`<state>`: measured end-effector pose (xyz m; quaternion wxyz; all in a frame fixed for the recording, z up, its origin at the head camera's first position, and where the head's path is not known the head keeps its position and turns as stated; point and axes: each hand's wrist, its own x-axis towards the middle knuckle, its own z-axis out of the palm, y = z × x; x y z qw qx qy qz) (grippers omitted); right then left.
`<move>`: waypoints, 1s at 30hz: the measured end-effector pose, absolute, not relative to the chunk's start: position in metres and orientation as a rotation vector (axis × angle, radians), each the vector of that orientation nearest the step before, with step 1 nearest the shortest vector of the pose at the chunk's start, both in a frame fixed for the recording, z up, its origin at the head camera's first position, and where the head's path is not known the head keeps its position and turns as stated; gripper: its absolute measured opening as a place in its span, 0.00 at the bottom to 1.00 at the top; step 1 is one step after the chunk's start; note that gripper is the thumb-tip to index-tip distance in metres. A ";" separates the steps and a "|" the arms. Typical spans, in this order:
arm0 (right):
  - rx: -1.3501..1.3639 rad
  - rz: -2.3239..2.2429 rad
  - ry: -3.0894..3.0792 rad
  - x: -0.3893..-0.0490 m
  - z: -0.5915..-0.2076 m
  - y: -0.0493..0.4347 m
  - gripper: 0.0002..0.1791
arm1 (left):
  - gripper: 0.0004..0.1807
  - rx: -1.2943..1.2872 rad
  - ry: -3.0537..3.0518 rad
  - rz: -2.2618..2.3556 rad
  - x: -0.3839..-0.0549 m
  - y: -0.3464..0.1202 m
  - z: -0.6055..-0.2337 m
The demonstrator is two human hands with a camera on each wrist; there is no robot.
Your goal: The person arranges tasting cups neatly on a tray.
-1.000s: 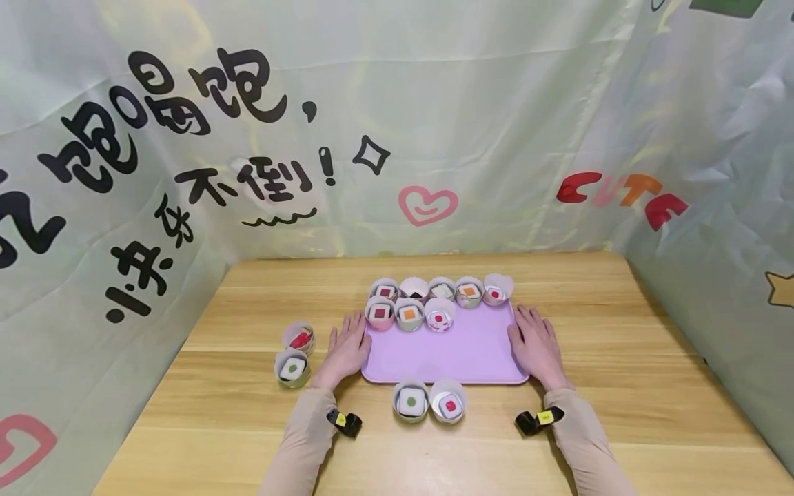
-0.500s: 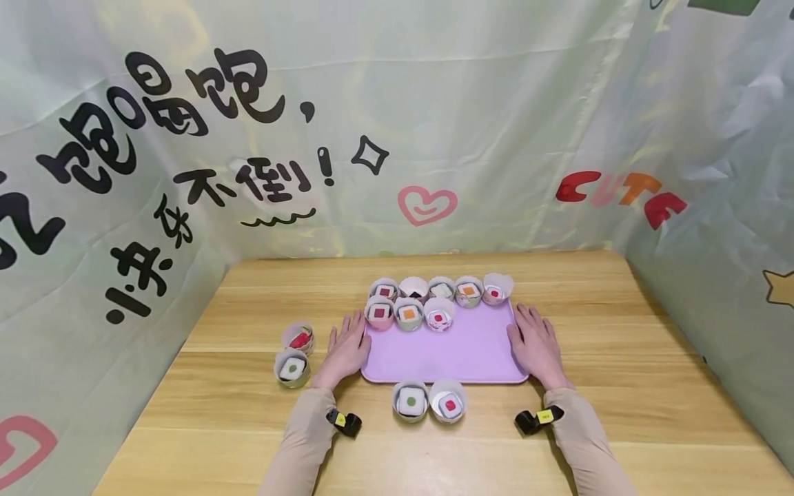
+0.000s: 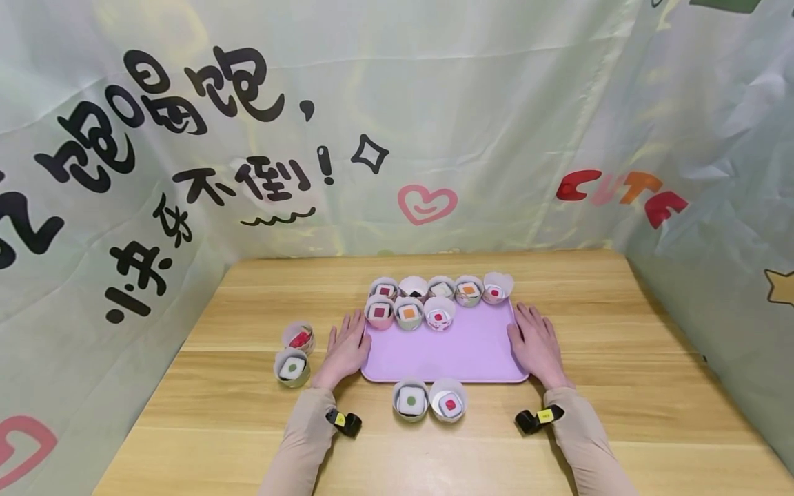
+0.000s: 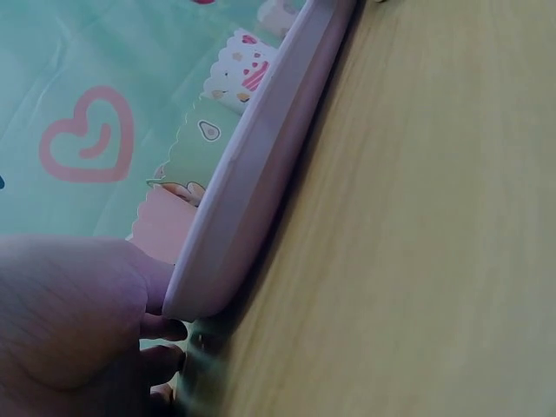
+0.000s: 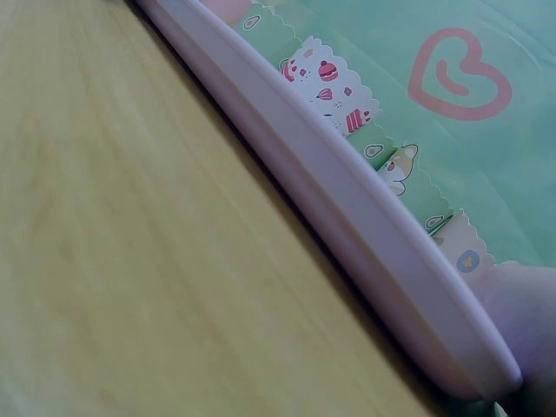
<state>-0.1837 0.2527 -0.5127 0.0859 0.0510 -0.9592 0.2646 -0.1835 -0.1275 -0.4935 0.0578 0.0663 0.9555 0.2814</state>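
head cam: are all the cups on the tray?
No: four cups stand on the table, two beside the left hand and two at the near edge of the tray.

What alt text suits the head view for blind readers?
A person's left hand and right hand flank a rectangular purple tray holding eight round patterned paper cups; four more cups stand directly on the brown wooden table.

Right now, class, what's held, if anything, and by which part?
Nothing is held; the left hand and right hand rest at opposite sides of the purple tray.
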 end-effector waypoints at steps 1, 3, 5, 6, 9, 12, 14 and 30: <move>0.152 0.788 -2.858 -0.184 -0.513 0.253 0.29 | 0.32 0.198 2.895 0.848 -0.184 -0.128 -0.494; 0.151 0.786 -2.857 -0.185 -0.512 0.253 0.29 | 0.32 0.199 2.898 0.850 -0.185 -0.128 -0.493; 0.151 0.786 -2.856 -0.185 -0.512 0.253 0.29 | 0.32 0.202 2.899 0.857 -0.185 -0.128 -0.492; 0.153 0.787 -2.855 -0.185 -0.512 0.253 0.29 | 0.32 0.198 2.896 0.858 -0.185 -0.128 -0.492; 0.159 0.797 -2.843 -0.185 -0.512 0.253 0.29 | 0.32 0.192 2.891 0.866 -0.185 -0.128 -0.492; 0.168 0.801 -2.815 -0.185 -0.514 0.252 0.29 | 0.32 0.184 2.889 0.866 -0.184 -0.128 -0.494; 0.171 0.800 -2.803 -0.185 -0.515 0.252 0.29 | 0.32 0.189 2.894 0.872 -0.183 -0.128 -0.495; 0.157 0.806 -2.863 -0.184 -0.514 0.253 0.30 | 0.32 0.198 2.914 0.856 -0.183 -0.127 -0.494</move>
